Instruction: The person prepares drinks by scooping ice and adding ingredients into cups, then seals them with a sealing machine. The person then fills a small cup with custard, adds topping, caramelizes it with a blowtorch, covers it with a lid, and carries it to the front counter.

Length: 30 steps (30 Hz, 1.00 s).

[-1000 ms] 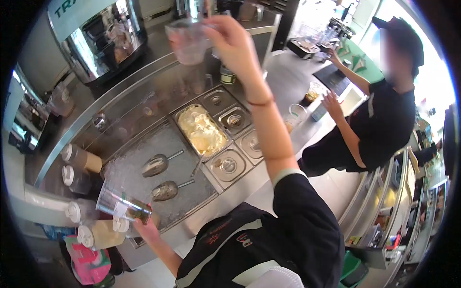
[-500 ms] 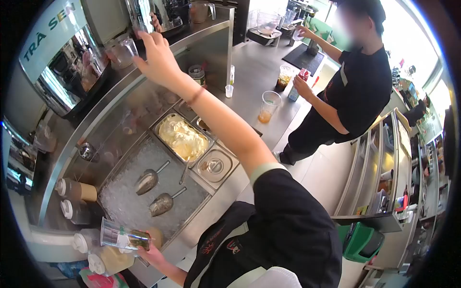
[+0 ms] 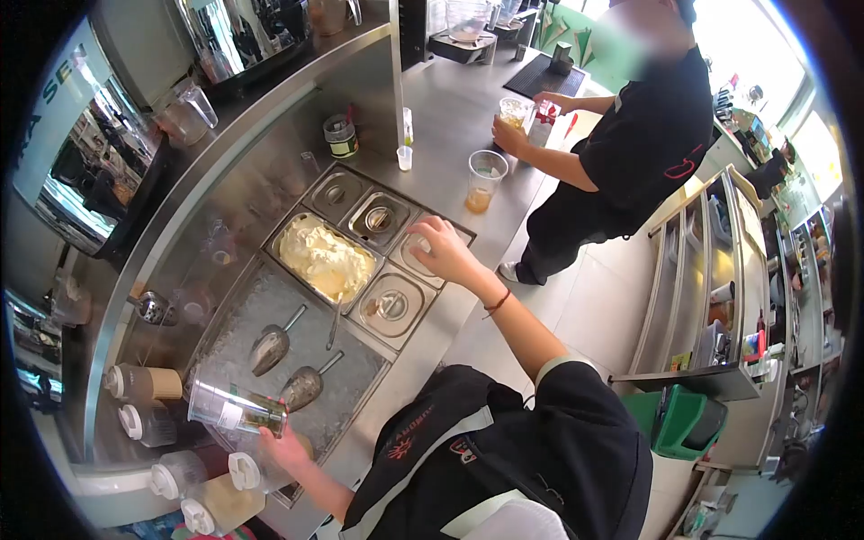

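Cup (image 3: 220, 405) at eight o'clock from the view's centre lies nearly sideways, gripped near its base by the left hand (image 3: 286, 452); a lower mouth could spill its contents toward the capped bottles (image 3: 245, 470). The right hand (image 3: 443, 252) has bent fingers over a lidded pan; whether they grip its lid (image 3: 412, 263), I cannot tell. A sideways brush of that arm could knock the spoon (image 3: 335, 326) in the cream (image 3: 326, 256), nine o'clock. Count: five bottles, two scoops (image 3: 270, 349), one cream tub, four lidded pans.
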Tool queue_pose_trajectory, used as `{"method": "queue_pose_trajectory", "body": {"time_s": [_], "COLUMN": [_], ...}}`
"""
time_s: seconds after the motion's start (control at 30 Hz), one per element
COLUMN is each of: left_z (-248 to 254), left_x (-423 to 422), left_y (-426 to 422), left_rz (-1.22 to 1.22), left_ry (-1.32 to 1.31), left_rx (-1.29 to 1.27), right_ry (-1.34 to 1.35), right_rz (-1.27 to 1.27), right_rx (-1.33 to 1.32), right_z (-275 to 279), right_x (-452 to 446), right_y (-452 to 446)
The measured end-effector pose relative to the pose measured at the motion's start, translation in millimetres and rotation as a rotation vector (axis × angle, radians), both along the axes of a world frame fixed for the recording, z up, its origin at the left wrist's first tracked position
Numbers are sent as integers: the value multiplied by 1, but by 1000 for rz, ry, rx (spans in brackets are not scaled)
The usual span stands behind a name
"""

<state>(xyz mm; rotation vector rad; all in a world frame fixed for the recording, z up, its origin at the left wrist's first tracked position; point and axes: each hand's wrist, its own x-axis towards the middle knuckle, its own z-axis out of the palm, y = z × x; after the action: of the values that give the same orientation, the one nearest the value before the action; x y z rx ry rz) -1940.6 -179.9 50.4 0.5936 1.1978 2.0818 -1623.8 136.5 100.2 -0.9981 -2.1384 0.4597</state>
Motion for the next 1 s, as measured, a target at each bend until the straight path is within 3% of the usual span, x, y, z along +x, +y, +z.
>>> {"method": "queue_pose_trajectory", "body": {"time_s": [0.27, 0.63, 0.73, 0.8, 0.87, 0.93, 1.0], "left_z": [-11, -17, -11, -5, 2, 10, 15], "left_x": [3, 0, 3, 5, 9, 12, 15], "left_y": [10, -15, -22, -25, -27, -30, -40], "left_rz": [2, 88, 110, 113, 167, 215, 308], "left_ry": [25, 3, 39, 95, 78, 53, 94], "left_rx": [-27, 4, 8, 40, 39, 0, -192], "right_ry": [-60, -54, -49, -40, -32, -357, -522], "right_rz": [-49, 230, 370, 710, 811, 1074, 1213], "right_rx": [-40, -52, -129, -258, -186, -487, -441], "right_z": [-11, 19, 35, 48, 46, 44, 37], "right_x": [1, -43, -63, -79, -94, -117, -135], "right_y": [-2, -18, -29, -42, -55, -68, -84]}}
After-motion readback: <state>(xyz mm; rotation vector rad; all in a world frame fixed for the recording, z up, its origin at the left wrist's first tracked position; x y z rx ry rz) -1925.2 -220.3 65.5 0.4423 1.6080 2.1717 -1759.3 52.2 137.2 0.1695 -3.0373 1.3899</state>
